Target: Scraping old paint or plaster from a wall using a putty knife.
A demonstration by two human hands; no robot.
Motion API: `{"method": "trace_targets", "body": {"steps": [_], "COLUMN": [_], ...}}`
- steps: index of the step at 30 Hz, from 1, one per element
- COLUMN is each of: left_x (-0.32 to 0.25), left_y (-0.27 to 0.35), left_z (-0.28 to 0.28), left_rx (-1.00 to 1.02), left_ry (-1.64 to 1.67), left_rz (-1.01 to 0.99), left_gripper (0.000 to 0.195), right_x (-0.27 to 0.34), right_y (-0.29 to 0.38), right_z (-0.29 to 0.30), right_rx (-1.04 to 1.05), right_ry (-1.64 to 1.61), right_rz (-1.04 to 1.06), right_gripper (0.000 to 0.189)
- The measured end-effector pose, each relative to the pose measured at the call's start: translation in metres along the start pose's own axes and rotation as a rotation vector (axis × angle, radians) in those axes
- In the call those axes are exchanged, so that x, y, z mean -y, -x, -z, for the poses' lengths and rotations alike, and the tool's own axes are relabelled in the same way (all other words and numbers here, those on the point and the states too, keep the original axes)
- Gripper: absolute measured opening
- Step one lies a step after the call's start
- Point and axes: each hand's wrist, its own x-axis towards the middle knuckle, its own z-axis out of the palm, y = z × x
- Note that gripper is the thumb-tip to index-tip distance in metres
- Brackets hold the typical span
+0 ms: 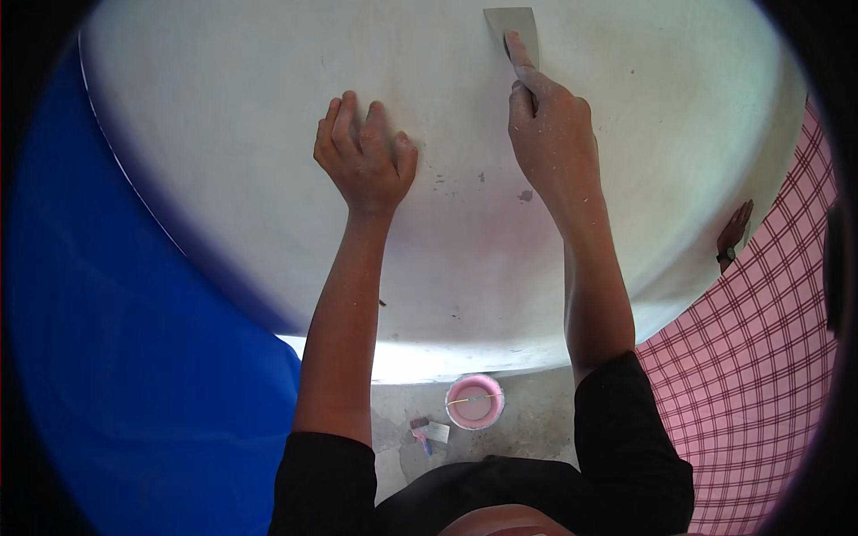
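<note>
My right hand [553,124] is closed around a putty knife [516,20], its index finger stretched along the metal blade. The blade lies against a pale wall [234,147], its wide edge pointing away from me. The knife's handle is mostly hidden inside my fist. Light specks dot the back of this hand and the forearm. Lower and to the left, my left hand [367,157] rests on the same wall with bent, spread fingers and holds nothing. Several small dark chipped patches [525,195] mark the surface between my forearms.
On the concrete floor [536,409] stands a pink-lined bucket [496,402] with a yellow handle across it. Beside it lie a paintbrush [419,432] and a flat pale piece [437,432]. Blue sheeting [147,375] hangs left, pink checked fabric [730,375] right. Another person's hand [732,231] touches the wall.
</note>
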Motion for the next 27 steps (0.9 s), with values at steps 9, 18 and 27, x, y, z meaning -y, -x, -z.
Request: {"method": "trace_targets", "body": {"steps": [9, 18, 27], "left_x": [0.014, 0.013, 0.014], "left_y": [0.007, 0.009, 0.005], "left_z": [-0.003, -0.001, 0.002], "left_rx": [-0.006, -0.024, -0.021], "left_ry": [-0.001, 0.004, -0.011], "left_rz": [-0.001, -0.004, -0.003], "left_gripper": [0.047, 0.047, 0.045], "right_x": [-0.02, -0.005, -0.019], "right_y": [0.053, 0.057, 0.041], "right_z": [-0.042, -0.043, -0.068], "right_rx": [0.137, 0.172, -0.073], "right_ry": [0.127, 0.19, 0.162], "right_rz": [-0.03, 0.001, 0.093], "right_gripper": [0.048, 0.055, 0.057]}}
